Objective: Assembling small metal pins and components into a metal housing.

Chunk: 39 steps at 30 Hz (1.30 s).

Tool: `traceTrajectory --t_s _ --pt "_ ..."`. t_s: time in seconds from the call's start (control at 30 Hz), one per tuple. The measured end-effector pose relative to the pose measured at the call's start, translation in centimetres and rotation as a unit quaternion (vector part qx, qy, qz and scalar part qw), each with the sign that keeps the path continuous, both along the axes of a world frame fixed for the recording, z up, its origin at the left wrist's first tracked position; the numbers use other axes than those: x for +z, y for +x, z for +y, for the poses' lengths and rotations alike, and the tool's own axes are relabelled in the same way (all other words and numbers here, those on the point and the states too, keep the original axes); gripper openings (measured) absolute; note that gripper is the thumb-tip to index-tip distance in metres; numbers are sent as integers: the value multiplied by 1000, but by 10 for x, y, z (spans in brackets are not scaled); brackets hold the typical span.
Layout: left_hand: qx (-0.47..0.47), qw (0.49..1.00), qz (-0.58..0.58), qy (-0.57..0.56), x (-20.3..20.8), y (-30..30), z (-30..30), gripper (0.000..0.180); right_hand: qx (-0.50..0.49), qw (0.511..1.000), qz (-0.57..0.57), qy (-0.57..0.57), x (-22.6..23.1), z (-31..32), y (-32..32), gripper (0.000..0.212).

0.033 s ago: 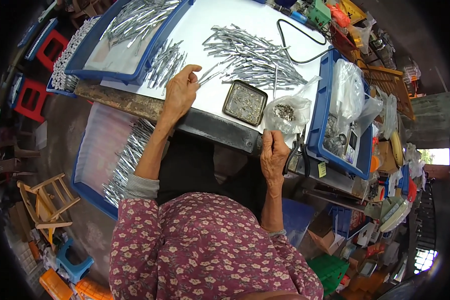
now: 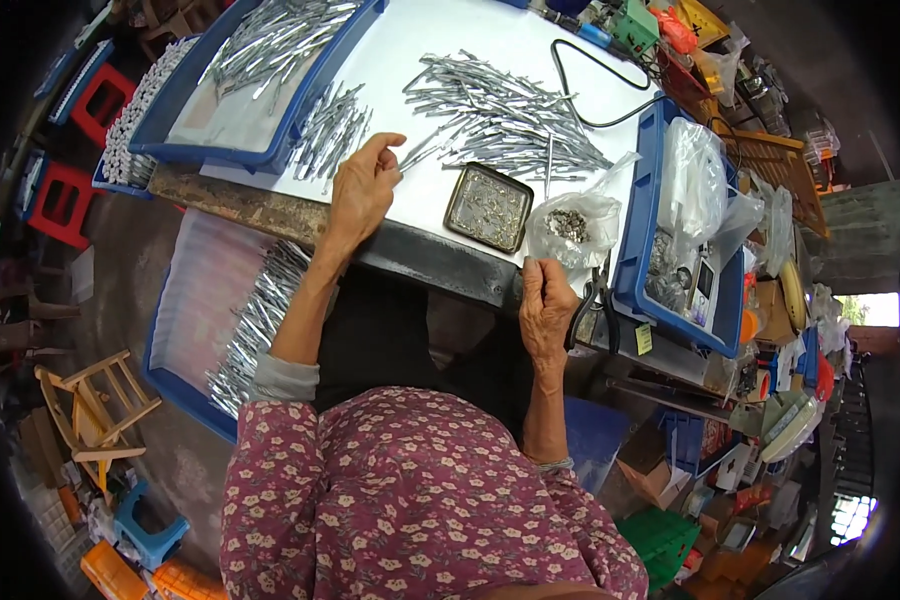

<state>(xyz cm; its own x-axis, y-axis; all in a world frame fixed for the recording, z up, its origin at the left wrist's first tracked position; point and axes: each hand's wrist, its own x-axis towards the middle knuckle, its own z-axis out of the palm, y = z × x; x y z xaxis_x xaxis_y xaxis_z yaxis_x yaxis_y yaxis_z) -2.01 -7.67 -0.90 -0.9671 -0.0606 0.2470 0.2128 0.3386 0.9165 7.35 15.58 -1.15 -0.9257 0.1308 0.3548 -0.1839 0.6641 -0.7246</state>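
Note:
Over the near edge of the white tabletop, my left hand (image 2: 365,190) has its index finger stretched out and the others loosely bent, with a gap between. Its fingertips are close to a few loose thin silver metal strips (image 2: 425,147); any contact is unclear. My right hand (image 2: 547,308) is closed at the table's front edge, thumb pressed against the fingers; what it grips is hidden. Between the hands lies a shallow dark-rimmed square tin (image 2: 489,207) of tiny metal pieces. A clear plastic bag (image 2: 595,232) of small metal parts sits just beyond my right hand.
A large pile of silver strips (image 2: 510,115) covers the table's middle. Blue trays stand left (image 2: 280,155) and right (image 2: 630,270). Black-handled pliers (image 2: 595,305) hang by the right edge. Below left, another tray (image 2: 185,385) holds strips. A black cable (image 2: 562,75) curves across the back.

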Motion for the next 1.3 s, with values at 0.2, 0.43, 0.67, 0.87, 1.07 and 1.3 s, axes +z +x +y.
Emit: traceTrajectory --t_s 0.2,0.43,0.67,0.87,1.07,1.3 --pt "-35 999 14 0 23 35 38 33 36 985 -72 -151 21 -13 -11 16" --pt "-97 993 62 6 25 73 63 39 130 861 -100 -482 34 -31 -24 22" --pt "-158 986 43 28 12 77 72 29 101 884 -94 -447 27 -27 -25 15" --pt "-215 943 -148 204 14 76 78 21 123 912 -70 -384 25 -19 -20 15" --pt "-200 938 -153 236 12 78 84 17 118 943 -41 -309 24 -15 -16 16" --pt "-191 949 -126 216 12 83 91 17 87 951 -31 -294 21 -15 -10 17"
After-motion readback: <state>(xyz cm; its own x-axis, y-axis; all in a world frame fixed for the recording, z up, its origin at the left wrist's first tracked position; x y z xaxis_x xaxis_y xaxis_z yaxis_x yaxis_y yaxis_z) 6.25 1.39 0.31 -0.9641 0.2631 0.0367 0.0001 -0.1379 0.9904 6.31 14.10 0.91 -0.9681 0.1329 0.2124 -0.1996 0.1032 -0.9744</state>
